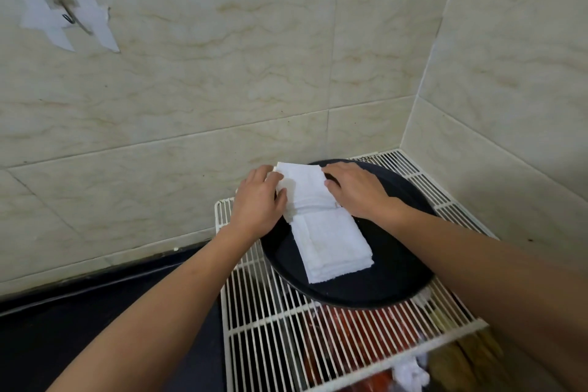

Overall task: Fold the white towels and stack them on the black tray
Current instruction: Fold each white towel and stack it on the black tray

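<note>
While you are working at the far end of the stack of folded white terry towels (pixel 331 239), your left hand (pixel 259 200) is curling its fingers round the stack's edge at 9 o'clock. Your right hand (pixel 353 191) is lying nearly flat, fingers straight, pressing the opposite edge at 3 o'clock. The stack is lying on the round black tray (pixel 391 283), running from about 11 o'clock to 5 o'clock across it, its far end reaching the rim. The tray is sitting on a white wire rack (pixel 270 344). You seem to be squaring up the top layer. Expect the cloth to be light, soft and limp: it is likely to sag and unfold if lifted by one corner, and the layers may slide on one another. Take hold along both long edges near the fold, thumbs beneath and fingers above. Gentle pressure should be enough, since the tray could shift on the wires.
</note>
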A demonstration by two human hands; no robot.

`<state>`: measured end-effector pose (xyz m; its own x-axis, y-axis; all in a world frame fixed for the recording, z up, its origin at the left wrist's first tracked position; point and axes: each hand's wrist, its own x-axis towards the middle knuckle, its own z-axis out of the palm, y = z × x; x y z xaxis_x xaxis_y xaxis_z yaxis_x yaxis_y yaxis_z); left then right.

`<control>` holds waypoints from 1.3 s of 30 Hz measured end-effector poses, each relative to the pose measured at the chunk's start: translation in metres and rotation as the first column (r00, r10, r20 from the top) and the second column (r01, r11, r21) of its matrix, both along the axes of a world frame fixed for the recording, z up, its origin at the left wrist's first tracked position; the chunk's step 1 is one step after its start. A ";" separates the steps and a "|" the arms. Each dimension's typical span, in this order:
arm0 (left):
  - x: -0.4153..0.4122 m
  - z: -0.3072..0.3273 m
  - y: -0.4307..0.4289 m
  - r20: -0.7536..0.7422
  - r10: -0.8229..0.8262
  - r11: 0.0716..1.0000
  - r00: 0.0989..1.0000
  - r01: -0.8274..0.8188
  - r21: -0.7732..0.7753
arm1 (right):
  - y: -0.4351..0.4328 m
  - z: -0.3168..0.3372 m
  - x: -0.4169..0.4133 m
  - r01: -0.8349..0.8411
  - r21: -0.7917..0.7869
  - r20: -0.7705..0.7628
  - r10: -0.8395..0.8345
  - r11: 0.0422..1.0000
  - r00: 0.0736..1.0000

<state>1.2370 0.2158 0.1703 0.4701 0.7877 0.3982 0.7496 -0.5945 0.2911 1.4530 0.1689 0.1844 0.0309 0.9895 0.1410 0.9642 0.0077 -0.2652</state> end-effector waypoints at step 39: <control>-0.631 -0.010 -0.619 -0.305 0.903 0.290 0.302 -0.953 -0.087 | -0.374 -0.018 -0.686 -0.906 -0.036 0.032 0.907 0.422 0.421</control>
<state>0.6055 -0.4029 0.1601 -0.6047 0.7790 0.1659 0.7962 0.5969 0.0992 0.7670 -0.2055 0.1664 -0.8901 0.4432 0.1060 0.4107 0.8811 -0.2345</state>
